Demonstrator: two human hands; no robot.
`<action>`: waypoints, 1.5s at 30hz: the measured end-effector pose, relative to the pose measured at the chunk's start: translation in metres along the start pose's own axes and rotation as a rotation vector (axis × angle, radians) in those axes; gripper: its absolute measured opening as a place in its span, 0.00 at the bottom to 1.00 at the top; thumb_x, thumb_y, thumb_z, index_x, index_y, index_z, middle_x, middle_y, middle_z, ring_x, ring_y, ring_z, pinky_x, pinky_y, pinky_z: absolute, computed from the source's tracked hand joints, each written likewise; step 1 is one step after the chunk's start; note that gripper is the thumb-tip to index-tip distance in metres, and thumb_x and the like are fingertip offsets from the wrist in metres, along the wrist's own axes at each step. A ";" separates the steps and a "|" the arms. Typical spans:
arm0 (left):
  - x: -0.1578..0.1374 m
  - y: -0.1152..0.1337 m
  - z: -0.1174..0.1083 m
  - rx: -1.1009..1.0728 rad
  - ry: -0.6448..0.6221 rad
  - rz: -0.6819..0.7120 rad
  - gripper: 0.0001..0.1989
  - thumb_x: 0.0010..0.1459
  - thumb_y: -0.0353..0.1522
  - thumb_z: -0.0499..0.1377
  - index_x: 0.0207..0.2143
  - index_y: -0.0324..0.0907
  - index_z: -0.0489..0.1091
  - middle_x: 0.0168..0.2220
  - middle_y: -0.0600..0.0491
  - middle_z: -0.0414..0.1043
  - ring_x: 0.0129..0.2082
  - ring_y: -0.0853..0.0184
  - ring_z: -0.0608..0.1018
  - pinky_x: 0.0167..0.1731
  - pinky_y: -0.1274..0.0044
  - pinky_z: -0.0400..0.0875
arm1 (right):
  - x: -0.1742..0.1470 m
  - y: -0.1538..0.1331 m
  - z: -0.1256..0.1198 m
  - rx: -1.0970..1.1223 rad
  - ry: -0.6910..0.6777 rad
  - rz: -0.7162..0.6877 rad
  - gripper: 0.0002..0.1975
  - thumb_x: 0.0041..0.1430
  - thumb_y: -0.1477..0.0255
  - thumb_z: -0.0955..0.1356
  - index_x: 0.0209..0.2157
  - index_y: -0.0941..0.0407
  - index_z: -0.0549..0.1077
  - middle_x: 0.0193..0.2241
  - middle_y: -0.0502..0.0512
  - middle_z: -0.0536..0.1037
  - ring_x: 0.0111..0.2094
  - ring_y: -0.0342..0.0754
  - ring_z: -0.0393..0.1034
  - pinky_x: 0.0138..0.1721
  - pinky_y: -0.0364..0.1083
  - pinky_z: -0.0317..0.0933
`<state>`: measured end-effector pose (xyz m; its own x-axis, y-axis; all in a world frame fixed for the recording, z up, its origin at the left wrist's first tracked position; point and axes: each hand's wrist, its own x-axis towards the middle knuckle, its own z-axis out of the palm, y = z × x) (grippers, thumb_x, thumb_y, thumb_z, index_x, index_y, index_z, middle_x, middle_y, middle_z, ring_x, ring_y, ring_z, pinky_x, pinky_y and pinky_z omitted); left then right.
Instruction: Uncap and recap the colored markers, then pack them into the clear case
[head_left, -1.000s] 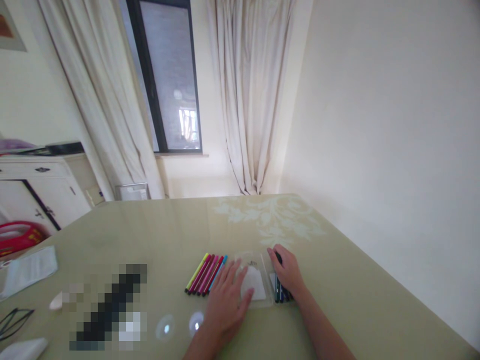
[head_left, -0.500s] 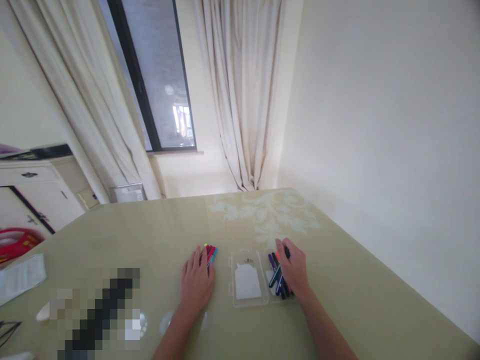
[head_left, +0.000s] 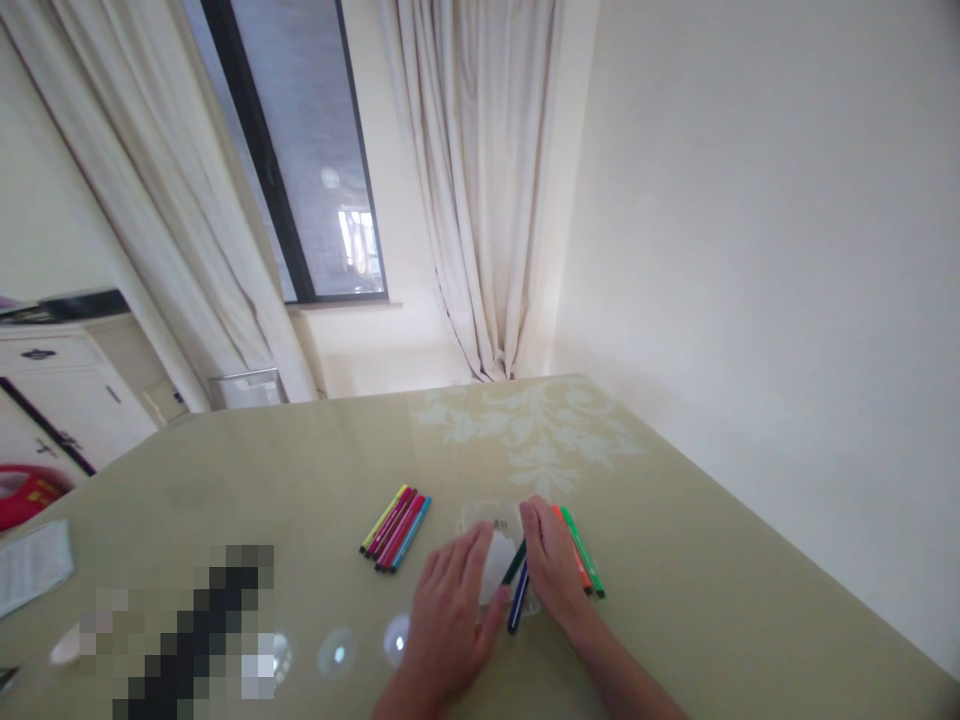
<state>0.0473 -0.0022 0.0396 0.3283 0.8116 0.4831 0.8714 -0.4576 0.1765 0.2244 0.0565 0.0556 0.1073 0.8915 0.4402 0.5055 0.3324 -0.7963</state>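
Two hands work over a clear plastic case [head_left: 471,514] on a glossy olive-green tabletop [head_left: 262,470] patterned with white flowers at its far right. The left hand [head_left: 454,610], fingers loosely extended and thumb apart, covers the case's near left part; whether its thumb touches a marker cannot be told. The right hand [head_left: 551,560] curls closed around a slim dark green felt-tip marker [head_left: 514,563] and a slim navy-blue felt-tip marker [head_left: 519,600], two in all, their near ends jutting out between the hands. A white paper insert [head_left: 495,562] shows in the case; small dark lettering [head_left: 501,523] at its far end is too small to read.

Just right of the right hand lie two more markers, one orange [head_left: 582,567] and one bright green [head_left: 583,551], side by side. Well left of the case, what appear to be six slim markers [head_left: 395,530] lie in a slanting row, from yellow on the left to light blue on the right, their near ends black.

At far left sit one red object [head_left: 34,495] with illegible yellow marks and one pale blue sheet [head_left: 36,565]. Beyond, two cream curtains [head_left: 480,180] flank one dark-framed window [head_left: 311,150].
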 end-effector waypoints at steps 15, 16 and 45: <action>0.006 0.001 0.008 0.203 -0.047 -0.193 0.26 0.64 0.22 0.49 0.63 0.37 0.64 0.46 0.44 0.75 0.44 0.58 0.78 0.45 0.67 0.73 | 0.005 -0.001 -0.011 0.363 -0.353 0.063 0.26 0.72 0.50 0.55 0.41 0.53 0.74 0.33 0.55 0.78 0.31 0.49 0.74 0.31 0.45 0.68; 0.007 -0.008 0.004 0.213 -0.050 -0.245 0.25 0.64 0.22 0.49 0.62 0.36 0.65 0.46 0.44 0.75 0.44 0.58 0.78 0.46 0.68 0.73 | 0.011 0.004 -0.016 0.328 -0.284 0.063 0.27 0.72 0.50 0.53 0.44 0.53 0.74 0.36 0.57 0.79 0.34 0.50 0.75 0.34 0.46 0.69; 0.000 -0.018 0.003 -0.064 -0.151 0.031 0.26 0.69 0.46 0.54 0.66 0.51 0.63 0.66 0.49 0.66 0.64 0.56 0.68 0.63 0.62 0.63 | 0.032 0.050 -0.032 -0.601 -0.276 -0.198 0.18 0.74 0.61 0.60 0.34 0.52 0.75 0.37 0.57 0.79 0.43 0.55 0.69 0.46 0.52 0.57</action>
<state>0.0324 0.0075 0.0341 0.4102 0.8399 0.3555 0.8364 -0.5018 0.2204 0.2808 0.0915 0.0429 -0.2175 0.9039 0.3683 0.8884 0.3396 -0.3089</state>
